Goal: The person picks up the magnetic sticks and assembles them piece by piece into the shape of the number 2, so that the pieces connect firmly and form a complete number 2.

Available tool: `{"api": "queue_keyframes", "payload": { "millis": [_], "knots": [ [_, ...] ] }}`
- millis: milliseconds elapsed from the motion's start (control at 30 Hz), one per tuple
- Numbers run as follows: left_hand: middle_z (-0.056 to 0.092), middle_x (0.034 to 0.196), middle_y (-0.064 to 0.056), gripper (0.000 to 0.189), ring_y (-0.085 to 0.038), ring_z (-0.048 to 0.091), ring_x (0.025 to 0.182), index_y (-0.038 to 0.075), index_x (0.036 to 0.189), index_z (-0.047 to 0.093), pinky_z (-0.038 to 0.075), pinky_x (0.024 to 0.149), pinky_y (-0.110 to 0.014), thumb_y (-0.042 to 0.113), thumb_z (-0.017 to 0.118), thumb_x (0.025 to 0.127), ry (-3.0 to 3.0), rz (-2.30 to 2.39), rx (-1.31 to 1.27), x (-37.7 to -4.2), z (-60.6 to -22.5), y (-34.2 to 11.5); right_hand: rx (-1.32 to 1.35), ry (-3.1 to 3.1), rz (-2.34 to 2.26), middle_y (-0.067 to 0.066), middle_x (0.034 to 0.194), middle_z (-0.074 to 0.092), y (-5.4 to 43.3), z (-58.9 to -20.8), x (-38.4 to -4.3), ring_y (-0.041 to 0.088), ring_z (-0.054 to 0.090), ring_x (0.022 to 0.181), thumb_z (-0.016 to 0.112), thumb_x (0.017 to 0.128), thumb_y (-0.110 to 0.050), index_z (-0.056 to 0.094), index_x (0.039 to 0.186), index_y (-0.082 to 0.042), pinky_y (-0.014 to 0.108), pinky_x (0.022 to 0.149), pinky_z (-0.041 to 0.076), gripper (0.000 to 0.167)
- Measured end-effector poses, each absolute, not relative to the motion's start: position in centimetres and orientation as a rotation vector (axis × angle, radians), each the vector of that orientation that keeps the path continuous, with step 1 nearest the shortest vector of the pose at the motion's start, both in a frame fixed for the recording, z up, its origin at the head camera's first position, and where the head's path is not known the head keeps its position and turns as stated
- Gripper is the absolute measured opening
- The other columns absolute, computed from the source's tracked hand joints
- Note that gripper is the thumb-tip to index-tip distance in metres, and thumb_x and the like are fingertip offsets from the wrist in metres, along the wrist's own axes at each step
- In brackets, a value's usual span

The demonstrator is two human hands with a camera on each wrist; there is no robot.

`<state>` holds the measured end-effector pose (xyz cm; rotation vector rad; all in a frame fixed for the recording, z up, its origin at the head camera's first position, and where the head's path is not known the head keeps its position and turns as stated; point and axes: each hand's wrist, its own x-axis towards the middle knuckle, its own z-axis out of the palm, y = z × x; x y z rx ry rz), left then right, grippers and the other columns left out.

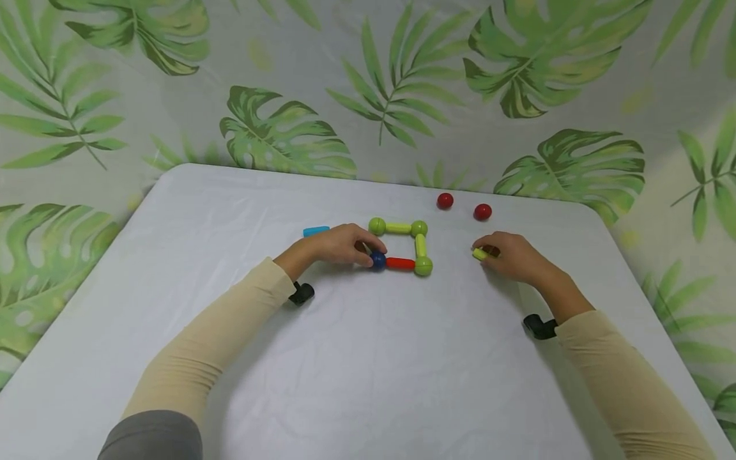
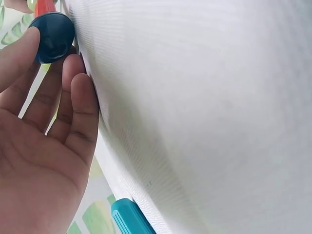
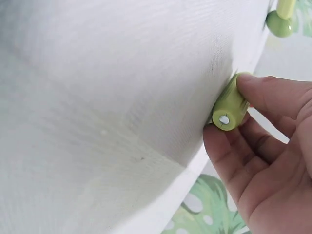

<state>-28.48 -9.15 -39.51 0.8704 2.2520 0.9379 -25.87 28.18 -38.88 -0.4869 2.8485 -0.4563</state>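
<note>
My left hand [image 1: 342, 244] pinches a dark blue ball [image 2: 54, 39] between thumb and fingers, close over the white tabletop. A red rod [image 1: 400, 263] joins that ball to a green ball [image 1: 423, 266]. From there a yellow-green rod [image 1: 421, 246] runs back to a second green ball [image 1: 419, 228], and another yellow-green rod [image 1: 398, 227] leads left to a third green ball [image 1: 376, 225]. The left side of this square has no rod visible. To its right, my right hand [image 1: 510, 255] pinches a loose yellow-green rod [image 3: 230, 103], whose near end shows a round metal spot.
Two red balls [image 1: 445, 200] lie near the table's back edge, right of the square. A light blue rod [image 1: 315, 230] rests behind my left wrist. The table [image 1: 368, 370] has a white cover, and a leaf-patterned cloth [image 1: 287, 128] hangs behind it.
</note>
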Motion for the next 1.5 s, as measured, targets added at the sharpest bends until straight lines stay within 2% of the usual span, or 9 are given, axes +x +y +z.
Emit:
{"api": "queue_keyframes", "payload": {
  "millis": [267,433,533,667,767,933,1100,1500],
  "knots": [
    [0.064,0.133,-0.007,0.039,-0.022,0.062,0.115,0.011,0.132,0.064,0.051,0.094,-0.030,0.011,0.066,0.093,2.238,0.955,0.860,-28.6,-39.4,-9.3,-0.484,2.859,-0.480,0.018,0.109,0.068,28.5,-38.9,-25.4,0.030,0.061,0.098,0.065,0.092,-0.008,0.065,0.124,-0.004,0.049,0.089,0.051,0.032],
    [0.063,0.133,-0.008,0.039,-0.022,0.062,0.116,0.011,0.132,0.064,0.051,0.094,-0.029,0.011,0.066,0.093,2.227,0.957,0.865,-28.5,-39.4,-9.2,-0.515,2.827,-0.565,0.017,0.111,0.069,29.2,-38.5,-23.3,0.029,0.062,0.099,0.062,0.094,-0.009,0.064,0.127,-0.004,0.045,0.087,0.052,0.033],
    [0.063,0.133,-0.007,0.039,-0.022,0.062,0.116,0.012,0.132,0.064,0.051,0.095,-0.030,0.011,0.066,0.093,2.235,0.946,0.858,-28.5,-39.4,-9.1,-0.544,2.796,-0.646,0.016,0.114,0.069,29.7,-38.2,-21.7,0.027,0.064,0.099,0.063,0.095,-0.011,0.063,0.128,-0.006,0.037,0.084,0.054,0.034],
    [0.063,0.133,-0.007,0.039,-0.023,0.062,0.116,0.012,0.132,0.064,0.051,0.096,-0.031,0.011,0.066,0.093,2.232,0.943,0.851,-28.5,-39.4,-8.9,-0.505,2.762,-0.753,0.010,0.118,0.068,30.0,-38.1,-19.6,0.018,0.062,0.100,0.064,0.096,-0.014,0.064,0.128,-0.011,0.022,0.081,0.053,0.033],
    [0.063,0.134,-0.007,0.040,-0.023,0.061,0.118,0.012,0.132,0.064,0.051,0.097,-0.031,0.011,0.066,0.093,2.223,0.932,0.856,-28.5,-39.4,-8.9,-0.478,2.711,-0.874,0.007,0.120,0.066,29.3,-38.4,-17.9,0.011,0.059,0.097,0.064,0.096,-0.012,0.064,0.128,-0.011,0.018,0.080,0.051,0.032],
    [0.063,0.135,-0.007,0.039,-0.022,0.061,0.117,0.013,0.132,0.065,0.051,0.096,-0.031,0.011,0.067,0.093,2.227,0.940,0.834,-28.7,-39.5,-9.0,-0.553,2.576,-1.050,0.004,0.115,0.064,26.2,-38.6,-15.9,0.009,0.057,0.094,0.064,0.094,-0.009,0.063,0.127,-0.010,0.019,0.081,0.053,0.033],
    [0.062,0.136,-0.007,0.039,-0.022,0.061,0.117,0.013,0.132,0.064,0.051,0.097,-0.031,0.012,0.066,0.093,2.221,0.956,0.849,-28.8,-39.7,-9.0,-0.634,2.514,-1.117,0.002,0.110,0.065,23.8,-38.3,-15.3,0.010,0.058,0.094,0.065,0.093,-0.006,0.064,0.124,-0.008,0.020,0.082,0.054,0.032],
    [0.063,0.134,-0.008,0.039,-0.023,0.062,0.115,0.013,0.132,0.065,0.052,0.094,-0.030,0.012,0.066,0.093,2.230,0.950,0.842,-28.6,-39.6,-9.0,-0.658,2.505,-1.108,0.002,0.104,0.065,23.0,-38.1,-15.4,0.009,0.057,0.092,0.066,0.093,-0.008,0.064,0.123,-0.008,0.021,0.079,0.053,0.030]
  ]
}}
